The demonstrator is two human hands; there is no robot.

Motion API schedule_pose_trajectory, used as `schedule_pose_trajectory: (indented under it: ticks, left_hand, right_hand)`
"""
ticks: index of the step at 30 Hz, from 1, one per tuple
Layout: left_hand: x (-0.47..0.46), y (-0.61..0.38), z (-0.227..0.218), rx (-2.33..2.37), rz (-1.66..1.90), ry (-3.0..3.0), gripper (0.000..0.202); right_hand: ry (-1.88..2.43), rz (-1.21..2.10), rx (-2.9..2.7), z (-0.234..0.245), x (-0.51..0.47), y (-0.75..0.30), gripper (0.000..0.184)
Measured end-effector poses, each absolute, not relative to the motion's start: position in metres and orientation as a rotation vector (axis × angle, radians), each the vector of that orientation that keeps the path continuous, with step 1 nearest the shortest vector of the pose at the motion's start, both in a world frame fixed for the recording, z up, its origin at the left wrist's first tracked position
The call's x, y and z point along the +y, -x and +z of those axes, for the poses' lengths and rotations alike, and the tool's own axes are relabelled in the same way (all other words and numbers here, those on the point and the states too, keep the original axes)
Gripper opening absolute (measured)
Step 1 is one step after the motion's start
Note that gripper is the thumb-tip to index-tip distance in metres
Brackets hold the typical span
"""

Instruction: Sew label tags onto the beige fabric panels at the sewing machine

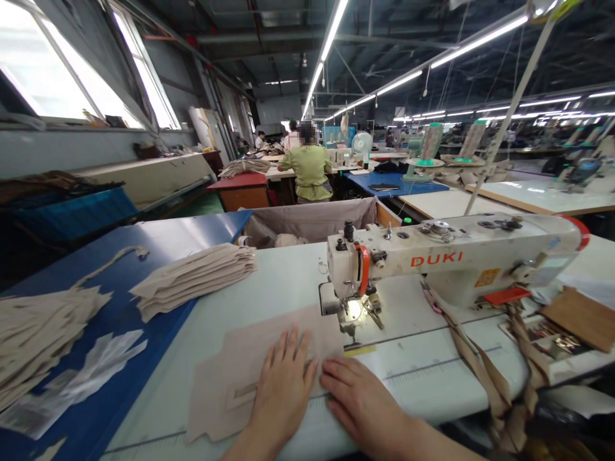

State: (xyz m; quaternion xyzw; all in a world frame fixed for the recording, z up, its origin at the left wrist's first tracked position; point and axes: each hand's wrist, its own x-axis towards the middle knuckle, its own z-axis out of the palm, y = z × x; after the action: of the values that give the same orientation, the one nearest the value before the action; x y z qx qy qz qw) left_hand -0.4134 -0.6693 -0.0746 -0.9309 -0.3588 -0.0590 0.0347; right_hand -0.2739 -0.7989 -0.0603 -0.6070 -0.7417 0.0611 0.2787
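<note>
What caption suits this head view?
Left hand and right hand rest on a beige fabric piece before the sewing machine.

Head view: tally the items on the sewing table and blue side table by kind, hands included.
Sewing machine: 1
Fabric piece under the hands: 1
Stacks of cut fabric: 2
Clear plastic sheet: 1
Hands, left hand and right hand, flat on the piece: 2
Total: 7

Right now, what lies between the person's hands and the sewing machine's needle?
Head view: the beige fabric piece, touched by the left hand and right hand, runs up to the needle; a yellow strip lies beside it.
</note>
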Motion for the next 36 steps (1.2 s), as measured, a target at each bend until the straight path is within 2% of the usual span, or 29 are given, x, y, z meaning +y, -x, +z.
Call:
schedule_pose_trajectory:
  ticks: [8,13,17,21,26,31,36]
  left_hand:
    - [-0.653,0.459,-0.061,-0.915,-0.649,2.902,0.043]
    - [-0.590,0.552,-0.035,-1.322,-0.834,2.691,0.039]
    - [-0.544,0.643,-0.021,-1.810,-0.810,2.374,0.041]
    - [-0.533,0.702,-0.028,-2.114,-0.692,2.197,0.038]
    - [-0.544,0.715,-0.045,-2.175,-0.667,2.227,0.047]
    - [-0.549,0.706,-0.042,-2.196,-0.615,2.258,0.059]
    - [-0.554,0.700,-0.038,-2.128,-0.615,2.275,0.049]
  right_hand:
    - [1.548,-0.125,-2.093,-0.075,-0.805,0.257,0.034]
    - [1.473,-0.254,-2.072,-0.081,-0.802,0.237,0.030]
    - [1.473,-0.262,-2.041,-0.087,-0.799,0.229,0.030]
    - [1.471,-0.202,-2.061,-0.091,-0.798,0.226,0.032]
    - [1.448,-0.211,-2.066,-0.089,-0.798,0.226,0.032]
    - [1.447,-0.223,-2.081,-0.090,-0.798,0.225,0.032]
    - [1.487,-0.149,-2.064,-0.092,-0.798,0.223,0.035]
